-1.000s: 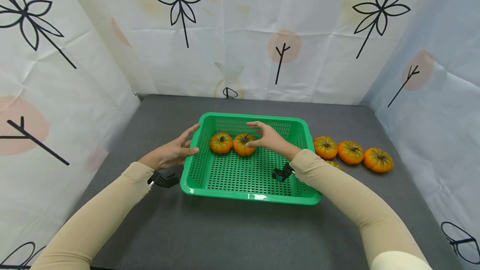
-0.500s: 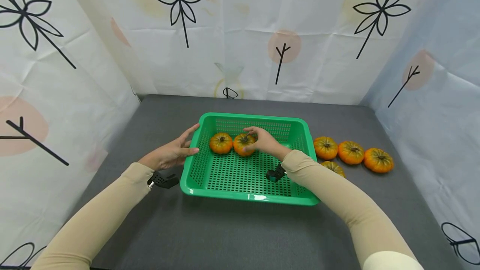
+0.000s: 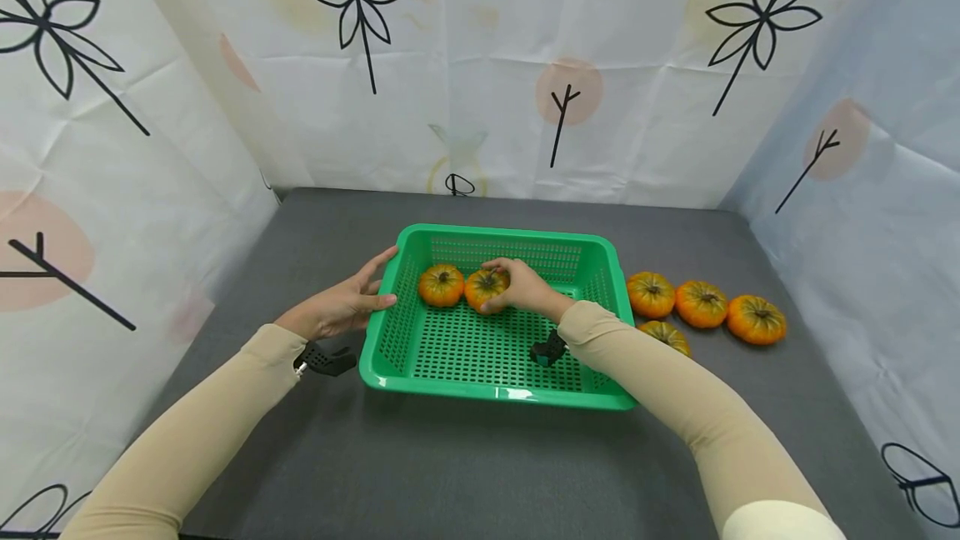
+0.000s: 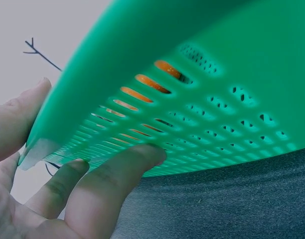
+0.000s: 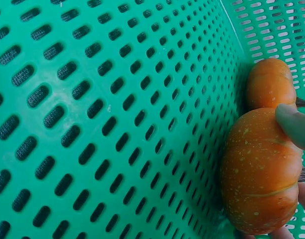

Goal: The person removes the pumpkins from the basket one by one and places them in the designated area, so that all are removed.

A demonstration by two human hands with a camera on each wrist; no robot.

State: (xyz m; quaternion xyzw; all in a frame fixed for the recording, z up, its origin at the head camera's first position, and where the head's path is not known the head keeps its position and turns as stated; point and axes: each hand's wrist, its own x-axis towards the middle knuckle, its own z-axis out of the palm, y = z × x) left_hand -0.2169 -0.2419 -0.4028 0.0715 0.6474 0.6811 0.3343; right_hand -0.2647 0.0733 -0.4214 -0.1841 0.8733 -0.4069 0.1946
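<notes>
A green plastic basket with slotted walls stands on the grey table. Two small orange pumpkins sit side by side in its back left part. My right hand reaches in and grips the right-hand pumpkin, thumb on the near side and fingers round the back. The other pumpkin is close beside it, shown beyond the gripped one in the right wrist view. At the basket's left side my left hand holds the rim, its thumb over the edge; in the left wrist view several fingers lie against the slotted outer wall.
Right of the basket, a row of three pumpkins lies on the table. One more pumpkin lies in front of them, partly hidden by my right sleeve. Patterned white cloth walls enclose the table at the back and sides.
My right hand has moved slightly left and down, and its fingers have closed round the right-hand pumpkin in the basket. My left hand has stayed at the rim.
</notes>
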